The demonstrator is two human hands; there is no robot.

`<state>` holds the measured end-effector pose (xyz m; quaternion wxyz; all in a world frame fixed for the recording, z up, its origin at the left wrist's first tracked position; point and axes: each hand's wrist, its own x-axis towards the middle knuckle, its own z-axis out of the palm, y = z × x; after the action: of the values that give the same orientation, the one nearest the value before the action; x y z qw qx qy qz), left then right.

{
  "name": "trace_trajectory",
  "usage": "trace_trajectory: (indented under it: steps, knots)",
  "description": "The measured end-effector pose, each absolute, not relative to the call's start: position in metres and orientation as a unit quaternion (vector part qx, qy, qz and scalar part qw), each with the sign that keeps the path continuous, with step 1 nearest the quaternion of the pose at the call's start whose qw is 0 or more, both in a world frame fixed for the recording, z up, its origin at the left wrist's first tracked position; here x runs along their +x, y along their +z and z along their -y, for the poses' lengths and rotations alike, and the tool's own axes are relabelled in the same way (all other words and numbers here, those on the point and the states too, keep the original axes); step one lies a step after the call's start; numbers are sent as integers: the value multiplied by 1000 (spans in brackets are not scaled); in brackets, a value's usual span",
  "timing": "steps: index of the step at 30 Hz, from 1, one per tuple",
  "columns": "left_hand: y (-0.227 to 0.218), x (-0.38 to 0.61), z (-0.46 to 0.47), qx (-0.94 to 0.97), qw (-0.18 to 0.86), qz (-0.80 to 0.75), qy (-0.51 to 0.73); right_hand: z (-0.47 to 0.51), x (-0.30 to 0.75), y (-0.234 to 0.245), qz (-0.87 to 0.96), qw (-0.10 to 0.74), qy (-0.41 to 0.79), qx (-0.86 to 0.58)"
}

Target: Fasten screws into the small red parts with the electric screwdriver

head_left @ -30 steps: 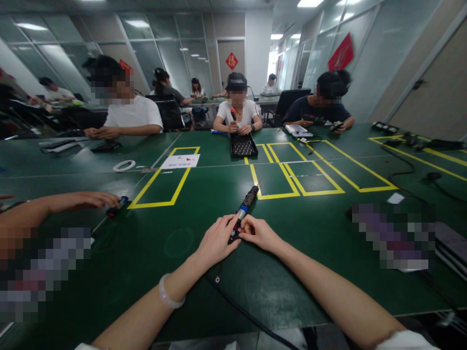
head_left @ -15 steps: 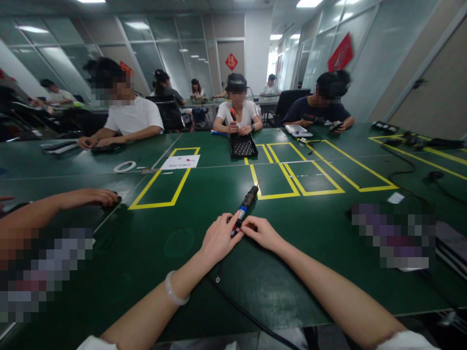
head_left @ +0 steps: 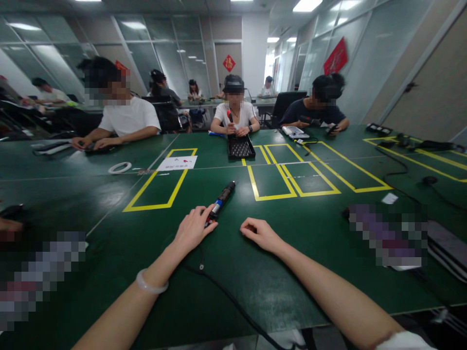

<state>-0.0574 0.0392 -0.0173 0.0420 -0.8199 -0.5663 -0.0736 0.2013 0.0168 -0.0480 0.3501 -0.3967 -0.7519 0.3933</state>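
A soldering iron with a black, blue and red handle lies on the green table, tip pointing away from me. My left hand grips its near, red end; a pale bangle sits on that wrist. My right hand rests on the table to the right of the iron, apart from it, fingers curled and nothing visible in them. The iron's black cord runs back toward me between my arms.
Yellow tape rectangles mark the table. A black tray stands before a seated person opposite; other people sit around. A tape roll and a paper sheet lie at the left, cables at the right.
My left hand has slid the soldering iron to the left. My right hand has let go of it and stays in place. The neighbour's arm at the left has withdrawn.
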Motion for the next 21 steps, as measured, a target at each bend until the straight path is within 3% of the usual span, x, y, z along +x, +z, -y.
trace_trajectory:
  steps: [16,21]
  knots:
    - [-17,-265,-88,-573,-6,820,-19,-16,201,-46,759,334,397,-394]
    - [-22,-281,-81,-543,69,837,-25,-15,201,-45,761,331,400,-388]
